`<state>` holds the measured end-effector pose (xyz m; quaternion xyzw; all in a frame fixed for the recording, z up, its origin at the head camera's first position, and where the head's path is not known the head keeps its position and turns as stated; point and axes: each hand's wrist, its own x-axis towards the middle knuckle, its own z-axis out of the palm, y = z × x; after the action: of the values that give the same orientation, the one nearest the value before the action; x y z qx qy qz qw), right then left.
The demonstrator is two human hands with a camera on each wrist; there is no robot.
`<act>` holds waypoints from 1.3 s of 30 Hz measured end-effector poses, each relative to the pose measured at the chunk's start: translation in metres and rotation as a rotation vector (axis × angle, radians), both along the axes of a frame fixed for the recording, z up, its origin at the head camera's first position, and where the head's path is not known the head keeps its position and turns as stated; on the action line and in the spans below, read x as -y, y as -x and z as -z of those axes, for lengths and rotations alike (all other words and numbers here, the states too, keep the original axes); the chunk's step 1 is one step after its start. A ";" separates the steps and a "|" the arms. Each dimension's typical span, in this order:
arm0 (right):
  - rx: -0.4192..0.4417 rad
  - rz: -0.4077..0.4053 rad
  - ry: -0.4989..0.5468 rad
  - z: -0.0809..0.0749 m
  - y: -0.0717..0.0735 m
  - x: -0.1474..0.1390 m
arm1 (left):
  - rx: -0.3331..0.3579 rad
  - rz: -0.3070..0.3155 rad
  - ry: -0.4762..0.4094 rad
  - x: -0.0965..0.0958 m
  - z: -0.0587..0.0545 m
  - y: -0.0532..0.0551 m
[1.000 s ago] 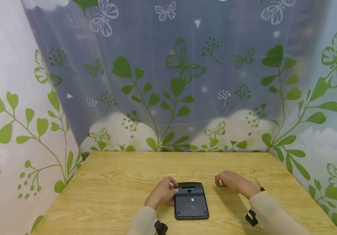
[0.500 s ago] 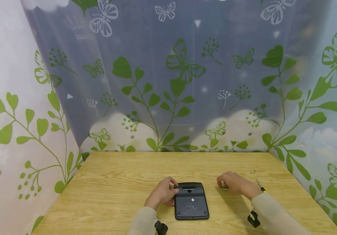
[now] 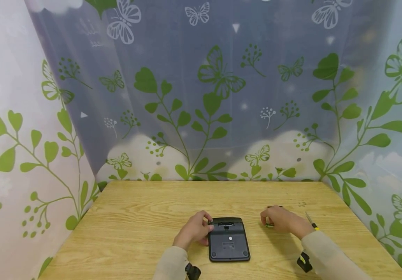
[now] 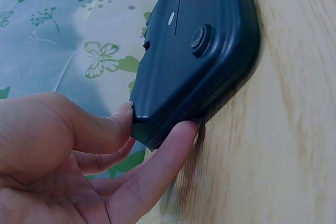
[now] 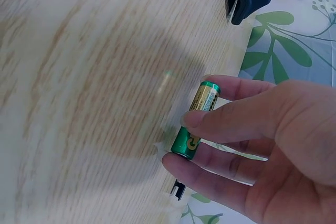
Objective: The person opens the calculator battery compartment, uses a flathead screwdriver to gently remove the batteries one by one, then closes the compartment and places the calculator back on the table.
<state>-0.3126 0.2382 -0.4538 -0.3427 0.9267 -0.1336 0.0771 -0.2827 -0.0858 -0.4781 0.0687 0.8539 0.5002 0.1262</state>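
A black calculator lies face down on the wooden table, a narrow open slot near its far edge. My left hand holds its far left corner. The left wrist view shows the thumb on the calculator's upper edge and a finger against its side. To the right, my right hand pinches a green and gold battery low over the table, thumb across its middle and fingers behind. Just past those fingers lies a small black plastic piece, partly hidden by them.
A screwdriver with a metal shaft lies by the right wrist, its handle partly covered by the sleeve. The wooden table ends at a patterned curtain, with more curtain on both sides.
My right hand has shifted slightly to the right with the battery, and the small black piece now shows behind it. The left hand and calculator stay in place.
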 end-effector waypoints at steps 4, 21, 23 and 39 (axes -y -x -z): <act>0.002 0.016 -0.015 0.001 0.001 0.000 | -0.001 0.005 -0.008 0.000 0.000 -0.001; 0.050 0.059 0.012 -0.001 -0.003 0.000 | -0.010 0.002 -0.018 0.001 -0.006 -0.004; 0.060 0.062 0.015 0.000 -0.003 -0.001 | -0.010 0.002 -0.021 0.000 -0.005 -0.004; 0.042 0.058 -0.004 -0.001 0.000 -0.005 | 0.006 -0.003 -0.020 0.001 -0.004 -0.004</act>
<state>-0.3127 0.2434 -0.4527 -0.3125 0.9348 -0.1409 0.0934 -0.2785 -0.0864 -0.4741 0.0673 0.8485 0.5093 0.1272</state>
